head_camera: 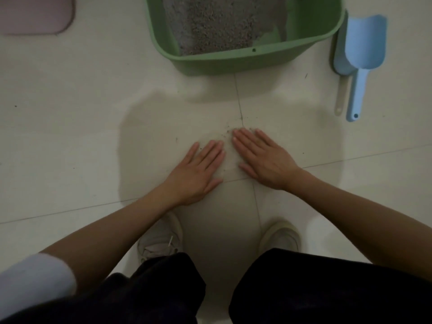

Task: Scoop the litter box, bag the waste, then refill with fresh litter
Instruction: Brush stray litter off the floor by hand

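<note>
Now | left hand (198, 170), right hand (261, 157) flat, empty, flanking spilled litter (228, 134) | litter box (245, 59) edge well ahead

Bare floor (70, 141) lies between litter box (245, 59) and knees.

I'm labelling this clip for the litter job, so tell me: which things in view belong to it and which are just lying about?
Belongs to the job:
- green litter box holding litter
- blue scoop
- beige scoop beneath it
- spilled litter grains on the floor
- left hand and right hand, flat on the tiles beside the grains

Just lying about:
- pink mat
</note>
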The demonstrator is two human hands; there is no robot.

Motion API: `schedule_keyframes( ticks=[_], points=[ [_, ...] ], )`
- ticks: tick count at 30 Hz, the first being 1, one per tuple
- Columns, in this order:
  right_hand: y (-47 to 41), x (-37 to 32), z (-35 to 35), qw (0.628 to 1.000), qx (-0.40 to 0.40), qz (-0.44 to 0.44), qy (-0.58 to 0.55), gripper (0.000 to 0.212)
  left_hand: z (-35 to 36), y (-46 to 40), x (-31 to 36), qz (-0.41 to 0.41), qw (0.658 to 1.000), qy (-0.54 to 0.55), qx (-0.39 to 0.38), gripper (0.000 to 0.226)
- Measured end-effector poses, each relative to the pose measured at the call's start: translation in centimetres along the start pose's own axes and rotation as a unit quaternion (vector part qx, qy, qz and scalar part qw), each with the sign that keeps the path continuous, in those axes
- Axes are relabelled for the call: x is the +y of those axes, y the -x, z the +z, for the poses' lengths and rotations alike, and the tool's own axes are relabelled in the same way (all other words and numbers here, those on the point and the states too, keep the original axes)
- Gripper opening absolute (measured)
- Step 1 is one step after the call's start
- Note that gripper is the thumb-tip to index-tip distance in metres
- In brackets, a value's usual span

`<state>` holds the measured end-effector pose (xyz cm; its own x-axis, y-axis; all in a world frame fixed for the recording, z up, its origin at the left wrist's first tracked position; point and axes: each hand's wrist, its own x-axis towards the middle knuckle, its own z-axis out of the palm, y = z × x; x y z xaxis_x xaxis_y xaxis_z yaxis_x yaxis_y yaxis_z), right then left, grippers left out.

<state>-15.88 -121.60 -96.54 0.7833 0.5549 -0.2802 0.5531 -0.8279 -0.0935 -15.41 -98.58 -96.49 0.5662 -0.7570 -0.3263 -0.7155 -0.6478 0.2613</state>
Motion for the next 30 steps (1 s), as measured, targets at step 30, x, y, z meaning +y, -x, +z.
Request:
schedule_keyframes(
  ticks=[30],
  points=[
    [3.9,-2.6,0.9,0.997,-0.043,-0.039,-0.047,0.064,-1.5,-2.6,-2.0,0.055,0.998,-0.014,0.004,0.064]
  ],
)
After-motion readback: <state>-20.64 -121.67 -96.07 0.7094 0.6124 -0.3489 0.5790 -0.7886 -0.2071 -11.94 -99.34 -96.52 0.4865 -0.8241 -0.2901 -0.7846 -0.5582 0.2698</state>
